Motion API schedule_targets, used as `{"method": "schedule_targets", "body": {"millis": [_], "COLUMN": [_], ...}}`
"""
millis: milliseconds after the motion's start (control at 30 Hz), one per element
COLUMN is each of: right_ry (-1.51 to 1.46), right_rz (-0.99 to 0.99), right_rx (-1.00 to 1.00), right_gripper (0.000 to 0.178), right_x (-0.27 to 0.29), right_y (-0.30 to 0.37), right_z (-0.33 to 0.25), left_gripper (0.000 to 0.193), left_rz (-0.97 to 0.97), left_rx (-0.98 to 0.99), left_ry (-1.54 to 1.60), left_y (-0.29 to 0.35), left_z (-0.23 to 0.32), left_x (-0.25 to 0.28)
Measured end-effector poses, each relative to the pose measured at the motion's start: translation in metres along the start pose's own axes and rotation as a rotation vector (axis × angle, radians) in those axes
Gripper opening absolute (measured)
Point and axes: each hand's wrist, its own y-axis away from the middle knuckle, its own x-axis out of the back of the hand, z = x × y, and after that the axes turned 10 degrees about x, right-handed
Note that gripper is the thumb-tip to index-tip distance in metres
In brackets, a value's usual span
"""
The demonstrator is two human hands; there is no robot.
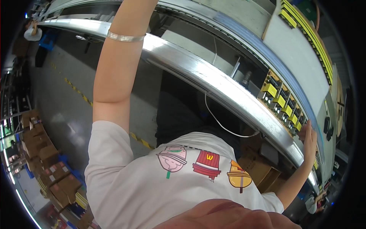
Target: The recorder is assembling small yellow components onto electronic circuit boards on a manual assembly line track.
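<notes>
A long circuit board panel with yellow block-shaped parts, dark components and small silvery parts lies on the conveyor line to the right. My right hand is at its right end, fingers reaching up around the board's end and closed on it; part of the grip is hidden. My left arm, with a silvery bracelet on it, stretches forward across the metal rail. It leaves the picture at the top edge, so the left hand is out of sight.
Yellow strips of parts line the far right side beside a pale panel. A white cable hangs under the rail. Cardboard boxes are stacked at left, another box sits below the line. People work at far left and lower right.
</notes>
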Motion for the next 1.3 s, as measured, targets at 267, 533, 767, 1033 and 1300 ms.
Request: {"method": "schedule_targets", "body": {"millis": [267,533,767,1033,1300], "right_ry": [-0.019,-0.171,-0.258,-0.309,-0.189], "right_rz": [-0.063,-0.333,-0.488,-0.513,-0.398], "right_rx": [0.04,0.376,0.562,0.691,0.722], "right_gripper": [0.064,0.067,0.068,0.071,0.059], "right_x": [0.001,0.0,0.001,-0.014,0.001], "right_y": [0.007,-0.02,-0.045,-0.061,-0.033], "right_z": [-0.009,-0.001,0.026,0.039,0.052], "left_gripper": [0.069,0.038,0.031,0.023,0.022], "left_rz": [-0.371,-0.402,-0.74,-0.535,-0.498], "left_rx": [0.413,0.623,0.45,0.503,0.609], "left_ry": [0.279,0.328,0.706,0.576,0.603], "left_y": [-0.002,0.1,0.185,0.261,0.292], "left_z": [0.024,0.162,0.189,0.223,0.19], "left_x": [-0.037,-0.118,-0.184,-0.245,-0.253]}}
